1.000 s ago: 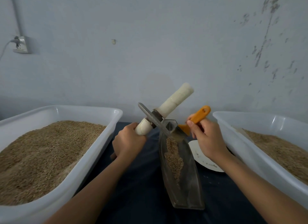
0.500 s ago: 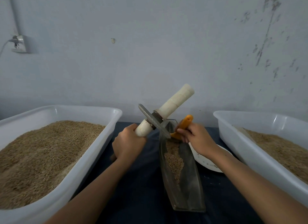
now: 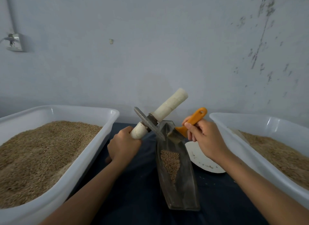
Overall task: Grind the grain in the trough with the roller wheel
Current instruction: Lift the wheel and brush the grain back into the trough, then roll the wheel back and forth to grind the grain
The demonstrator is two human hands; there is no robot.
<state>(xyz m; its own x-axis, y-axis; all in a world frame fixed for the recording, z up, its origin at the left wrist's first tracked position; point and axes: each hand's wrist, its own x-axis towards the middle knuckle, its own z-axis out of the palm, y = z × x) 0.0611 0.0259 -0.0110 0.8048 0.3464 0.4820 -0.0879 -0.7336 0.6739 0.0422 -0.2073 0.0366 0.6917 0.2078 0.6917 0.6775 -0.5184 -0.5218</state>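
Between the hands: trough (image 3: 181, 183) on worktop (image 3: 137, 191), grain (image 3: 170, 162) inside | left hand (image 3: 123, 146) grips roller wheel (image 3: 148, 122) handle, wheel tilted above trough's far end | right hand (image 3: 205, 141) holds orange scraper (image 3: 192, 121), blade in trough

Grain (image 3: 170, 162) in trough (image 3: 187, 188); roller wheel (image 3: 148, 122) tilted

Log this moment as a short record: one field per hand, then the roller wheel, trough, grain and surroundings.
left hand: grips the near white handle of the roller wheel
right hand: holds the orange-handled scraper, blade at the trough's far end
roller wheel: tilted, disc edge at the trough's far rim
trough: metal, on dark cloth
grain: narrow heap in mid-trough
surroundings: two white tubs of grain; white plate
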